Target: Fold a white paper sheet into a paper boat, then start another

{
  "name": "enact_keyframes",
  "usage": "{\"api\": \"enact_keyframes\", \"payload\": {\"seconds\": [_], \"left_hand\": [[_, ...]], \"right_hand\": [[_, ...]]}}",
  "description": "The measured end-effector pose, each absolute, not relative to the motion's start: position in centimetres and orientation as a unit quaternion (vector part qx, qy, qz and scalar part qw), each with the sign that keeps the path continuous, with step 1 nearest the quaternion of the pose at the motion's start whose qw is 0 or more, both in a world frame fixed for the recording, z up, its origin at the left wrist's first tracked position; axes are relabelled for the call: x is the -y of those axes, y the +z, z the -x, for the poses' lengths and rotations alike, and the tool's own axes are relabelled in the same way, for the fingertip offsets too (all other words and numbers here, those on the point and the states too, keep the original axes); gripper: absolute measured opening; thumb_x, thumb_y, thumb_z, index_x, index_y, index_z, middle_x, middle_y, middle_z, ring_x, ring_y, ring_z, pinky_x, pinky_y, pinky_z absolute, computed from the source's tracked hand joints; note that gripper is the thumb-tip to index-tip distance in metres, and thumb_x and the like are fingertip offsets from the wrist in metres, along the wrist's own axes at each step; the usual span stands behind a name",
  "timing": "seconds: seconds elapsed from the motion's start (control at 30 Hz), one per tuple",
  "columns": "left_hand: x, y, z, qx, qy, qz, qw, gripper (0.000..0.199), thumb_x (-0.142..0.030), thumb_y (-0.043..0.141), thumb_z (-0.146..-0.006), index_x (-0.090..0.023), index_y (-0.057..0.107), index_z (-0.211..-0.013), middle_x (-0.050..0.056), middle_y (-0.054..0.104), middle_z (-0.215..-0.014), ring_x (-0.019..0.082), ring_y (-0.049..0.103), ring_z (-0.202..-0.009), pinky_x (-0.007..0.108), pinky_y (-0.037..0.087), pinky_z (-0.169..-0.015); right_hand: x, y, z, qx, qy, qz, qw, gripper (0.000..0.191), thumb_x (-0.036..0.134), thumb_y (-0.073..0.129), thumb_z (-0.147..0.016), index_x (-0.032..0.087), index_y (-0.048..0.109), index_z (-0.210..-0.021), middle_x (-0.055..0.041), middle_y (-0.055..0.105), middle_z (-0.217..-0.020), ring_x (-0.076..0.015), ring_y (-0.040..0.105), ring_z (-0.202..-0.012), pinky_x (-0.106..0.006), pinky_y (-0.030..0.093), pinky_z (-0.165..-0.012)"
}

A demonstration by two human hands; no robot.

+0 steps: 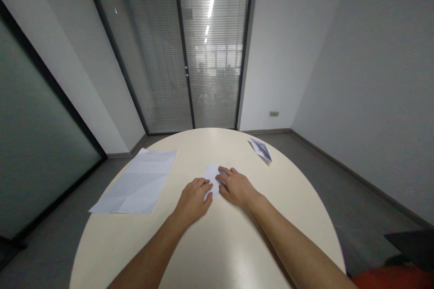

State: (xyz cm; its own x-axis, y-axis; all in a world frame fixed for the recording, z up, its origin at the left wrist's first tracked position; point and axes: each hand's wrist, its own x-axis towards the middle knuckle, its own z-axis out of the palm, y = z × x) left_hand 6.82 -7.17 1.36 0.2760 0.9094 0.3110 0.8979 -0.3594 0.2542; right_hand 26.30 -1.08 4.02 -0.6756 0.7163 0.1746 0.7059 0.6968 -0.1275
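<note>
A small folded white paper (pixel 212 172) lies on the table between my two hands. My left hand (pixel 195 198) rests at its left edge, thumb and index finger apart with a bit of the paper showing between them. From the right, my right hand (pixel 236 185) touches the paper with its fingers spread, covering its right edge. Neither hand lifts the sheet off the table.
The round cream table (pixel 237 239) holds a large creased white sheet (pixel 142 180) at the left and a folded paper piece (pixel 261 149) at the back right. Beyond are glass panels with blinds (pixel 217 86). A red and black object (pixel 393 276) shows at lower right.
</note>
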Motion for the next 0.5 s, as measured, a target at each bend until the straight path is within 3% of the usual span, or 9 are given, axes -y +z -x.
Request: {"api": "enact_keyframes", "payload": {"seconds": [0.5], "left_hand": [[7.44,1.43,-7.26,-0.566,0.187,-0.803,-0.009,0.032,-0.026,0.056,-0.094,-0.02,0.068,-0.123,0.009,0.066,-0.12,0.025,0.059,-0.113,0.04,0.048,-0.101]], "right_hand": [[1.68,4.94,-26.87,0.914,0.041,0.397,0.078,0.033,0.026,0.051,-0.093,0.023,0.071,-0.119,-0.0083,0.057,-0.146,-0.0257,0.062,-0.114,-0.036,0.048,-0.097]]}}
